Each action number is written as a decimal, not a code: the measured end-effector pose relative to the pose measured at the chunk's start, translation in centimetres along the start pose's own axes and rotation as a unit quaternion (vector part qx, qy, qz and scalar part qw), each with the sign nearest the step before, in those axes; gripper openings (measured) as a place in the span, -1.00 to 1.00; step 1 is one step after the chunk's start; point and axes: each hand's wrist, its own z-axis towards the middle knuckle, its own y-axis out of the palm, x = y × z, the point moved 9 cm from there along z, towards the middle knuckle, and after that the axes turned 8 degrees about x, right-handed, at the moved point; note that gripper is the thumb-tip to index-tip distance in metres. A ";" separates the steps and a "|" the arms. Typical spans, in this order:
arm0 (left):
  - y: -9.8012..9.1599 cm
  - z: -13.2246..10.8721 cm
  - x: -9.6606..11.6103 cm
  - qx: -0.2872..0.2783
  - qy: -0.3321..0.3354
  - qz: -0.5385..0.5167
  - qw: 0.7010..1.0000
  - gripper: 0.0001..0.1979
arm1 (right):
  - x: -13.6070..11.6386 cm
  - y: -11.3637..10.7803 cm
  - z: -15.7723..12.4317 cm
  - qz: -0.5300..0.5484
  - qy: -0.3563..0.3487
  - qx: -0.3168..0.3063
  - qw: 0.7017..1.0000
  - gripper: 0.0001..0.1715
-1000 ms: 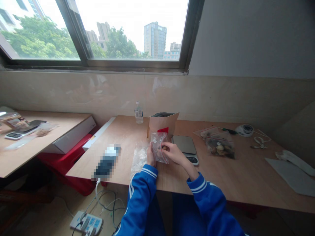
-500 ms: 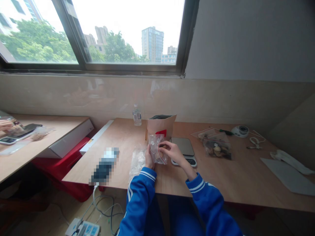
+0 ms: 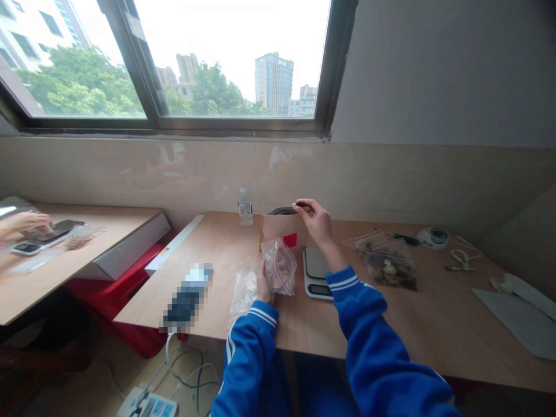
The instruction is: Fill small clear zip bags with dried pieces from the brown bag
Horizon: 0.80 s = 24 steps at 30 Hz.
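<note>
Two hands were at work over the wooden table [image 3: 425,324]. The left hand [image 3: 263,285] was closed around a small clear zip bag [image 3: 279,268], holding it upright just above the table edge, with brownish pieces inside. The right hand [image 3: 316,220] was raised over the open mouth of a brown paper bag [image 3: 280,228], its fingertips pinched together on a small dark piece [image 3: 301,204] (too small to identify). A digital scale [image 3: 316,270] lay just right of the zip bag, under the right forearm. Behind the paper bag stood a small bottle [image 3: 245,207]; farther right lay another filled clear bag [image 3: 390,269].
</note>
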 end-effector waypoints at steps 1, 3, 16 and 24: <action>-0.1 0.0 0.0 0.005 0.000 0.004 1.000 -0.48 | 0.2 0.5 0.7 -0.011 -0.013 -0.004 1.000 -0.68; -0.4 0.1 -0.1 0.016 -0.001 0.009 1.000 -0.48 | 0.8 1.3 1.5 -0.030 -0.025 -0.019 0.999 -0.71; -0.8 0.2 -0.3 0.023 -0.014 -0.011 1.000 -0.53 | 1.9 1.2 1.2 0.051 0.018 -0.104 0.993 -0.66; -0.7 0.2 0.0 0.026 0.000 -0.004 1.000 -0.54 | 1.8 1.4 1.4 0.023 0.007 -0.144 0.989 -0.64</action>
